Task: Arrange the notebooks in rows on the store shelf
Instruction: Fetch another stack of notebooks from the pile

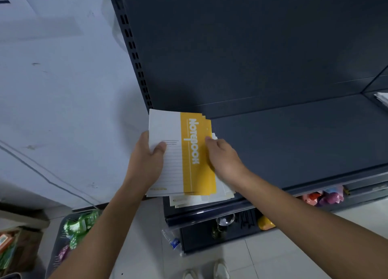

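A stack of notebooks point(184, 157) sits at the near left corner of the dark shelf point(294, 144), its left part hanging out past the shelf's end. The top cover is white with ruled lines on the left and a yellow band printed "Notebook" on the right; several yellow edges fan out just beneath it, and more white covers stick out under the stack at the near and right sides.

The left hand point(147, 163) grips the stack's left edge, thumb pressed on top of the white cover and the other fingers curled underneath, out of sight. The right hand point(224, 161) lies at the right edge of the stack, fingers bent and fingertips touching the yellow band; whether it pinches any covers cannot be told.

The rest of the shelf surface to the right is bare up to a small pile of white papers point(381, 98) at the far right edge.

On the lower shelf point(231, 232), beneath, stand a clear glass ball point(225, 219), a yellow item point(265, 223) and pink and purple packets point(324, 197). A basket point(56, 255) on the floor at the near left holds green and purple packets point(79, 228).
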`<state>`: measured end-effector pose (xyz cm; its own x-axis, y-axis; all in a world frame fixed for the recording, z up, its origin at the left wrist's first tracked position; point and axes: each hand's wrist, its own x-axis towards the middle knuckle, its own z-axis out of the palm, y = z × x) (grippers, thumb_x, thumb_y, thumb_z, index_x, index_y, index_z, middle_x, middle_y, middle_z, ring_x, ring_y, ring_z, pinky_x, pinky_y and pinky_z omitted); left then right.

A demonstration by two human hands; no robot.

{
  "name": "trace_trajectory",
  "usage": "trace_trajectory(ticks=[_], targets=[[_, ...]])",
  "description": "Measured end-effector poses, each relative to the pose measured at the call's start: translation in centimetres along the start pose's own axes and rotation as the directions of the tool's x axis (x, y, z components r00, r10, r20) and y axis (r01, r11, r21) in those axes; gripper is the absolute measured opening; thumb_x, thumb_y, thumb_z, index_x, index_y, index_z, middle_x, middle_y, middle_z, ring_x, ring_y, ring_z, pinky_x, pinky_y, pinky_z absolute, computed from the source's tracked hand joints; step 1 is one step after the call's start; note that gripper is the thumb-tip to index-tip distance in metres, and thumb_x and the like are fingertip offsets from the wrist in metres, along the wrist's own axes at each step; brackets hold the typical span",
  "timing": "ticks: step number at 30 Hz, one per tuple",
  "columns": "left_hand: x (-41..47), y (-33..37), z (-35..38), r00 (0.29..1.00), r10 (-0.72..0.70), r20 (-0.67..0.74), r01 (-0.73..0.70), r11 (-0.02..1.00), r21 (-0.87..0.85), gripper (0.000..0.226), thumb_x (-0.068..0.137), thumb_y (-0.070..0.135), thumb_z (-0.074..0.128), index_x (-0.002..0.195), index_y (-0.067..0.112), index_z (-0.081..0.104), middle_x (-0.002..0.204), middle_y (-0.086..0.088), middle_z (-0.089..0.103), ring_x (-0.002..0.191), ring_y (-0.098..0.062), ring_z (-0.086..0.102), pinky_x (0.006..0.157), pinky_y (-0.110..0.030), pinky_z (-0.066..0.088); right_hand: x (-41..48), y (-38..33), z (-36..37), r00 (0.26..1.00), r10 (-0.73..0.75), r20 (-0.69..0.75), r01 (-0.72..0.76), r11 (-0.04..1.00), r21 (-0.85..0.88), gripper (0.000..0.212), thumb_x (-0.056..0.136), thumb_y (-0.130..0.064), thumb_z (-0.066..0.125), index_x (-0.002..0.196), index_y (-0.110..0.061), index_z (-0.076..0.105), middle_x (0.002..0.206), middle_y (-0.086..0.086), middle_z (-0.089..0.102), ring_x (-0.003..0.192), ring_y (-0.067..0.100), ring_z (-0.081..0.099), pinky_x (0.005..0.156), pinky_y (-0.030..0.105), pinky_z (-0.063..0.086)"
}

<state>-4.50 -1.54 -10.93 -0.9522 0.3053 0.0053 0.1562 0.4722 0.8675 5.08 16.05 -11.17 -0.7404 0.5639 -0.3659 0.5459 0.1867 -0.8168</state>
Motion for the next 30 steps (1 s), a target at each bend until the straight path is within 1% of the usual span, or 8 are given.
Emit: trace_trajectory(ticks=[2, 4, 8, 11, 15, 19, 24, 30], targets=[[0.1, 0.7, 1.5, 0.998, 0.034, 0.057, -0.034, 0.999, -0.006, 0.022, 0.099, 0.030, 0.055, 0.121, 0.026, 0.054, 0.104, 0.018, 0.063, 0.095, -0.007, 0.061, 0.068, -0.026, 0.045, -0.4, -0.1, -1.1, 0.999, 0.006, -0.043, -0.001, 0.992, 0.129, 0.037, 0.101, -0.053, 0.045, 0.120, -0.024, 0.055, 0.103, -0.008, 0.065, 0.096, 0.007, 0.061, 0.068, 0.025, 0.043], [0.2, 1.5, 3.2, 0.990, 0.063, 0.128, -0.072, 0.995, 0.063, 0.027, 0.100, 0.032, 0.054, 0.126, 0.025, 0.054, 0.106, 0.016, 0.062, 0.094, -0.011, 0.059, 0.067, -0.026, 0.040, -0.7, 0.2, -2.4, 0.995, -0.015, -0.098, 0.024, 0.995, 0.093, 0.030, 0.097, -0.042, 0.057, 0.115, -0.019, 0.055, 0.095, -0.001, 0.070, 0.083, 0.012, 0.068, 0.063, 0.033, 0.052], [0.0, 3.1, 6.3, 0.972, 0.120, 0.204, -0.170, 0.953, 0.250, 0.035, 0.100, 0.033, 0.049, 0.131, 0.017, 0.052, 0.113, 0.002, 0.062, 0.094, -0.017, 0.052, 0.077, -0.030, 0.037, -1.1, 1.6, -5.3, 0.985, -0.038, -0.170, 0.036, 0.999, -0.017, 0.027, 0.092, -0.029, 0.063, 0.116, -0.021, 0.051, 0.097, -0.004, 0.067, 0.081, 0.008, 0.065, 0.060, 0.029, 0.053], [-0.3, 4.7, 8.0, 0.957, 0.180, 0.227, -0.245, 0.920, 0.305, 0.035, 0.099, 0.032, 0.050, 0.128, 0.012, 0.052, 0.116, -0.006, 0.065, 0.103, -0.027, 0.057, 0.079, -0.032, 0.037, -1.4, 2.8, -7.7, 0.984, -0.026, -0.176, 0.015, 0.998, -0.060, 0.032, 0.092, -0.027, 0.064, 0.120, -0.020, 0.049, 0.100, -0.004, 0.066, 0.086, 0.010, 0.066, 0.069, 0.033, 0.057], [-0.2, 7.9, 10.7, 0.942, 0.209, 0.261, -0.293, 0.894, 0.340, 0.040, 0.098, 0.035, 0.053, 0.129, 0.010, 0.050, 0.119, -0.008, 0.065, 0.106, -0.029, 0.060, 0.087, -0.038, 0.047, -1.3, 4.0, -11.4, 0.978, -0.036, -0.204, 0.015, 0.994, -0.106, 0.036, 0.092, -0.030, 0.065, 0.123, -0.020, 0.050, 0.104, -0.001, 0.066, 0.092, 0.015, 0.066, 0.076, 0.036, 0.058], [-0.6, 11.1, 14.7, 0.931, 0.227, 0.286, -0.331, 0.856, 0.398, 0.041, 0.097, 0.040, 0.054, 0.126, 0.012, 0.049, 0.114, -0.006, 0.064, 0.087, -0.020, 0.053, 0.073, -0.033, 0.042, -1.1, 5.9, -16.1, 0.972, -0.031, -0.232, 0.004, 0.993, -0.115, 0.035, 0.092, -0.032, 0.065, 0.121, -0.018, 0.051, 0.103, 0.000, 0.067, 0.093, 0.018, 0.066, 0.081, 0.041, 0.058], [-2.2, 15.5, 22.1, 0.916, 0.240, 0.321, -0.373, 0.804, 0.464, 0.044, 0.095, 0.043, 0.054, 0.126, 0.012, 0.049, 0.112, -0.008, 0.064, 0.093, -0.026, 0.058, 0.073, -0.035, 0.041, -0.6, 9.9, -23.7, 0.969, -0.053, -0.242, -0.022, 0.954, -0.300, 0.033, 0.093, -0.036, 0.061, 0.114, -0.014, 0.049, 0.102, 0.005, 0.063, 0.088, 0.024, 0.064, 0.075, 0.042, 0.057], [-6.3, 21.6, 33.3, 0.886, 0.261, 0.384, -0.435, 0.756, 0.489, 0.034, 0.096, 0.044, 0.047, 0.112, 0.014, 0.047, 0.098, -0.003, 0.058, 0.081, -0.024, 0.055, 0.066, -0.038, 0.046, -0.4, 16.3, -34.9, 0.958, -0.075, -0.277, -0.066, 0.883, -0.466, 0.033, 0.097, -0.037, 0.052, 0.117, -0.012, 0.043, 0.097, 0.005, 0.062, 0.079, 0.024, 0.063, 0.070, 0.043, 0.058]])
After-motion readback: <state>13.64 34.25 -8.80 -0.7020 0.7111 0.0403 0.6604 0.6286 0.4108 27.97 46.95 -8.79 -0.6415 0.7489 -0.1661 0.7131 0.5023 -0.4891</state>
